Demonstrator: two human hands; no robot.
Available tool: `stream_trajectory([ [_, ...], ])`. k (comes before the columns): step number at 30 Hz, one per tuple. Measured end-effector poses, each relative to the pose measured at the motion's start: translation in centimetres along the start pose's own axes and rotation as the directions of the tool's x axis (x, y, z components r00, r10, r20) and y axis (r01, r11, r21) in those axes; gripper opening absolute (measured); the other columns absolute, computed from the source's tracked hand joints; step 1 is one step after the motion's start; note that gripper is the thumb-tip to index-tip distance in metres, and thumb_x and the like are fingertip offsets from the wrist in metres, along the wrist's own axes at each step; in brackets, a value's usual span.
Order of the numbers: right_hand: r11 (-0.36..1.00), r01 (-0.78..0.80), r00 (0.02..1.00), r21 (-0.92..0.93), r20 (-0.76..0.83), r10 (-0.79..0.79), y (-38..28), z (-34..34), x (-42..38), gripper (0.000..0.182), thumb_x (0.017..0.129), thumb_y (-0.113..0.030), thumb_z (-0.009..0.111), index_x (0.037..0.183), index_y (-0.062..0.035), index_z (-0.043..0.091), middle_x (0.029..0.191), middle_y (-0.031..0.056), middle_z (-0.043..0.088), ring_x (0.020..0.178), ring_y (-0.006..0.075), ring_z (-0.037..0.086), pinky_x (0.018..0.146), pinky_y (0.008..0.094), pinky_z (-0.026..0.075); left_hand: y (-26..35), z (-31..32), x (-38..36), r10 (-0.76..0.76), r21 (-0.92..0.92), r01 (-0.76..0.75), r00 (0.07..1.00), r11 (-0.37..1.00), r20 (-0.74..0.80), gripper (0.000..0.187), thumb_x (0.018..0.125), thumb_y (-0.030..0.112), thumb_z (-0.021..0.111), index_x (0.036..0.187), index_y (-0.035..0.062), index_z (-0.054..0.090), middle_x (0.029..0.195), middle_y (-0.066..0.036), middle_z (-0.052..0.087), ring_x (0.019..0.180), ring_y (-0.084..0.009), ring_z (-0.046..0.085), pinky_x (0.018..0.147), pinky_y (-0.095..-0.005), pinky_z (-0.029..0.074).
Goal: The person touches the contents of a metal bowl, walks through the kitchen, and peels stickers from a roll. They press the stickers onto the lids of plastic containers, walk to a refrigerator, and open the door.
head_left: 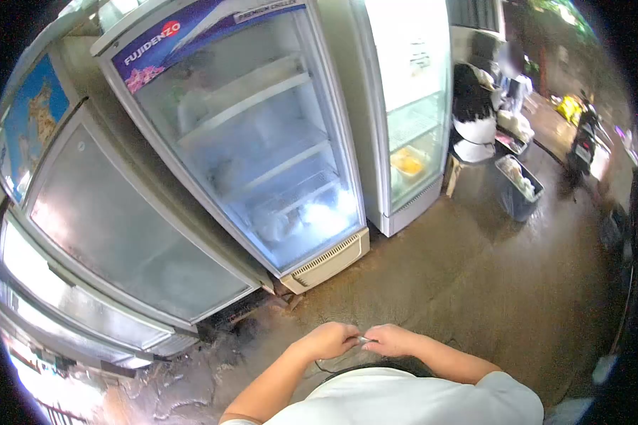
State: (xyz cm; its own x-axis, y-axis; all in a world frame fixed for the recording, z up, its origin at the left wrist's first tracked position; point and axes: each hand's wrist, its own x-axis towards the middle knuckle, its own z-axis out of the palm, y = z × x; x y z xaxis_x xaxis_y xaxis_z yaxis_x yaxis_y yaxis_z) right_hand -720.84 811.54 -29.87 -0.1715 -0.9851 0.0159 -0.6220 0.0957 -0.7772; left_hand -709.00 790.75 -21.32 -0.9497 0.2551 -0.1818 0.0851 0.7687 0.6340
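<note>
Small metallic piece [363, 341], pinched between both hands low in the view, above the wet floor [475, 283]. Left hand [331, 340]: fingers closed on its left end. Right hand [390, 341]: fingers closed on its right end. Judged light, rigid and easily dropped; the fingertip pinch at each end suits it. Long axis appears to run left to right between the hands; detail is too small to confirm. A thin dark cord [326, 368] hangs just below the left hand. Glass-door chiller [262, 142] stands well beyond.

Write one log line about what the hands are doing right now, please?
left hand: pinching small metal item | right hand: pinching same item | place: wet floor by glass-door fridge | other person: far back
</note>
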Motion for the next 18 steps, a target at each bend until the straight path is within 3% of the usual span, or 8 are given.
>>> stream_trajectory([
  [6, 0.993, -0.004, 0.990, 0.120, 0.142, -0.013, 1.1, -3.3, 3.0, 0.030, 0.101, -0.034, 0.061, 0.104, -0.0035, 0.063, 0.097, 0.0202, 0.067, 0.093, 0.0414, 0.065, 0.082, 0.0470, 0.052, -1.2, -0.3, 1.2, -0.168, -0.009, 0.168, 0.983, 0.986, -0.074, 0.025, 0.095, 0.027, 0.065, 0.107, 0.0063, 0.070, 0.095, -0.024, 0.070, 0.088, -0.0451, 0.066, 0.078, -0.0517, 0.052],
  [8, 0.981, -0.063, 0.986, 0.184, 0.164, 0.033, 1.9, -2.3, 4.8, 0.027, 0.103, -0.030, 0.060, 0.106, -0.0032, 0.064, 0.094, 0.0155, 0.070, 0.085, 0.0301, 0.069, 0.078, 0.0418, 0.054, -2.0, -0.3, -0.2, -0.360, -0.054, 0.358, 0.906, 0.932, -0.221, 0.030, 0.094, 0.030, 0.067, 0.111, 0.0054, 0.070, 0.103, -0.021, 0.072, 0.095, -0.0429, 0.067, 0.084, -0.0502, 0.053],
  [9, 0.983, -0.052, 0.983, 0.176, 0.184, 0.019, 2.5, -1.7, 6.0, 0.027, 0.103, -0.030, 0.060, 0.106, -0.0032, 0.064, 0.094, 0.0155, 0.070, 0.085, 0.0301, 0.069, 0.078, 0.0418, 0.054, -2.8, 0.0, -1.0, -0.374, -0.067, 0.370, 0.896, 0.927, -0.239, 0.030, 0.094, 0.030, 0.067, 0.111, 0.0054, 0.070, 0.103, -0.021, 0.072, 0.095, -0.0429, 0.067, 0.084, -0.0502, 0.053],
  [11, 0.781, -0.271, 0.947, 0.563, 0.300, 0.113, 3.0, -0.2, 8.7, 0.025, 0.106, -0.025, 0.058, 0.114, -0.0023, 0.063, 0.097, 0.0089, 0.072, 0.083, 0.0163, 0.069, 0.077, 0.0342, 0.056, -5.3, 0.5, -3.4, -0.363, 0.170, 0.618, 0.638, 0.768, -0.679, 0.038, 0.093, 0.031, 0.069, 0.117, 0.0024, 0.069, 0.115, -0.022, 0.070, 0.108, -0.0413, 0.066, 0.094, -0.0490, 0.052],
  [12, 0.709, -0.350, 0.926, 0.612, 0.338, 0.166, 0.9, -1.2, 9.9, 0.020, 0.107, -0.019, 0.055, 0.117, -0.0032, 0.062, 0.099, 0.0062, 0.072, 0.078, 0.0141, 0.068, 0.076, 0.0314, 0.056, -6.5, 0.6, -4.8, -0.380, 0.151, 0.632, 0.620, 0.760, -0.686, 0.038, 0.093, 0.031, 0.069, 0.117, 0.0024, 0.069, 0.115, -0.022, 0.070, 0.108, -0.0413, 0.066, 0.094, -0.0490, 0.052],
  [14, 0.631, -0.400, 0.911, 0.665, 0.365, 0.192, 0.0, -1.3, 13.0, 0.019, 0.106, -0.018, 0.056, 0.118, -0.0035, 0.061, 0.100, 0.0073, 0.072, 0.080, 0.0148, 0.068, 0.074, 0.0319, 0.056, -9.1, -0.1, -7.5, -0.477, -0.061, 0.684, 0.439, 0.727, -0.762, 0.043, 0.092, 0.032, 0.071, 0.120, -0.0002, 0.067, 0.122, -0.023, 0.068, 0.115, -0.0413, 0.064, 0.100, -0.0482, 0.050],
  [16, 0.542, -0.447, 0.894, 0.712, 0.387, 0.228, 0.3, -0.6, 15.9, 0.018, 0.106, -0.017, 0.057, 0.119, -0.0038, 0.059, 0.101, 0.0084, 0.071, 0.081, 0.0156, 0.068, 0.073, 0.0324, 0.056, -10.9, -2.1, -9.3, -0.520, -0.150, 0.652, 0.422, 0.743, -0.743, 0.043, 0.092, 0.031, 0.071, 0.121, -0.0003, 0.067, 0.121, -0.024, 0.068, 0.114, -0.0417, 0.064, 0.100, -0.0476, 0.050],
  [18, 0.330, -0.423, 0.898, 0.844, 0.340, 0.280, 1.8, 0.8, 19.1, 0.019, 0.104, -0.014, 0.059, 0.120, -0.0048, 0.057, 0.103, 0.0093, 0.071, 0.085, 0.0159, 0.068, 0.071, 0.0329, 0.056, -14.7, -4.7, -10.2, -0.508, -0.224, 0.581, 0.387, 0.783, -0.770, 0.042, 0.092, 0.030, 0.071, 0.120, -0.0008, 0.067, 0.120, -0.026, 0.068, 0.114, -0.0418, 0.064, 0.100, -0.0471, 0.050],
])
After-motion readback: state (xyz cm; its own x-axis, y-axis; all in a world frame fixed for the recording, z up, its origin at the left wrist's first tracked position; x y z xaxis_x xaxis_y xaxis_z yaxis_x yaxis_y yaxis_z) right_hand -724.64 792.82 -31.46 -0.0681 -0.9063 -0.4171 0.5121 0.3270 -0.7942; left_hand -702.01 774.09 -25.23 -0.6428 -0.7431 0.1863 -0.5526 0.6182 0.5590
